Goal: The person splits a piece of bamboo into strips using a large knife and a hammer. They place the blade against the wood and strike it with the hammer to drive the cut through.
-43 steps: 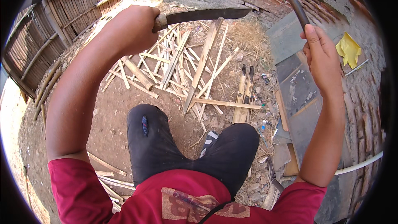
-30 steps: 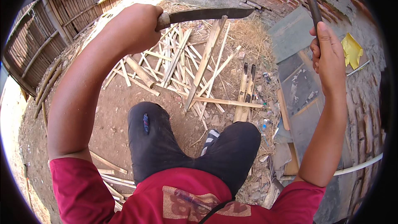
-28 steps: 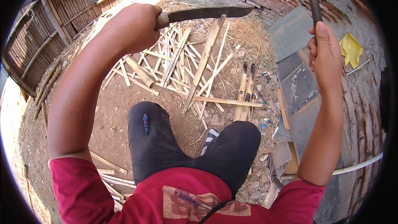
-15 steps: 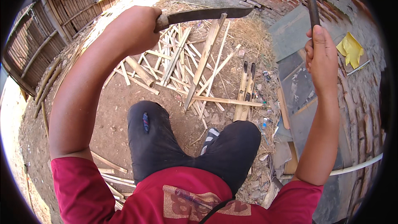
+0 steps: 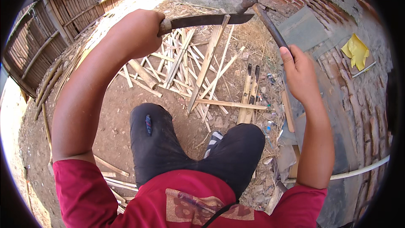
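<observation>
My left hand (image 5: 145,31) is closed round the pale handle of a machete (image 5: 198,20), whose dark blade points to the right. The blade lies across the top end of an upright, slightly tilted bamboo strip (image 5: 207,63); its lower end rests on the ground. Closed on the wooden handle of a hammer (image 5: 268,23), my right hand (image 5: 298,72) is raised at the right. The dark hammer head is just above the blade's far end; whether they touch I cannot tell.
Several split bamboo pieces (image 5: 175,65) lie heaped on the dirt before my knees. Two bamboo strips with dark ends (image 5: 249,86) are to the right. Grey sheets (image 5: 301,29) and a yellow scrap (image 5: 357,52) lie by the brick wall (image 5: 373,122). A bamboo fence (image 5: 46,29) stands left.
My right hand has swung the hammer down and to the left, bringing its head into view near the blade. The machete has shifted slightly; the bamboo strip stays almost in place.
</observation>
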Action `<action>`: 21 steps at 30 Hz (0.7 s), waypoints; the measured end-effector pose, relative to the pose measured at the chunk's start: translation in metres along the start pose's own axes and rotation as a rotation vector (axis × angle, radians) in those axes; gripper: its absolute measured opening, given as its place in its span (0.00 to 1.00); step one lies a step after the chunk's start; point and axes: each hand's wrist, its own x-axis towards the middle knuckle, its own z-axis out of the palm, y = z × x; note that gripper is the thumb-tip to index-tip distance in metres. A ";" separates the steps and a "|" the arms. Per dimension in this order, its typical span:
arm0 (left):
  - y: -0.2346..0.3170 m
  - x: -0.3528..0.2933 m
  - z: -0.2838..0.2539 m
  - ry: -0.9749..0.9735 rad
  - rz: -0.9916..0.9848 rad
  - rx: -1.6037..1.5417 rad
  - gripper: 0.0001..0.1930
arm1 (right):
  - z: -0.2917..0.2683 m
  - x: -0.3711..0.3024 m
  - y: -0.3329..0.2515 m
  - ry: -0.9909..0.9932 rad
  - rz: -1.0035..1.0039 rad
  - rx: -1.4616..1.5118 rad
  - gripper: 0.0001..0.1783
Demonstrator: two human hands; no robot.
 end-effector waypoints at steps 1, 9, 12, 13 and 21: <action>0.000 0.001 0.001 -0.009 0.004 -0.010 0.09 | 0.002 -0.001 0.002 -0.042 -0.004 -0.045 0.28; 0.000 -0.002 0.002 -0.009 -0.013 -0.015 0.09 | -0.021 0.012 -0.017 0.097 0.137 0.279 0.26; -0.006 0.000 0.005 -0.024 -0.020 -0.017 0.09 | 0.016 -0.014 -0.007 0.010 0.061 0.097 0.25; -0.006 0.000 0.007 -0.029 -0.020 -0.018 0.09 | 0.021 -0.020 -0.003 -0.040 0.093 0.101 0.25; -0.007 -0.001 0.007 -0.048 -0.037 -0.013 0.11 | -0.020 0.009 -0.017 0.111 0.161 0.267 0.26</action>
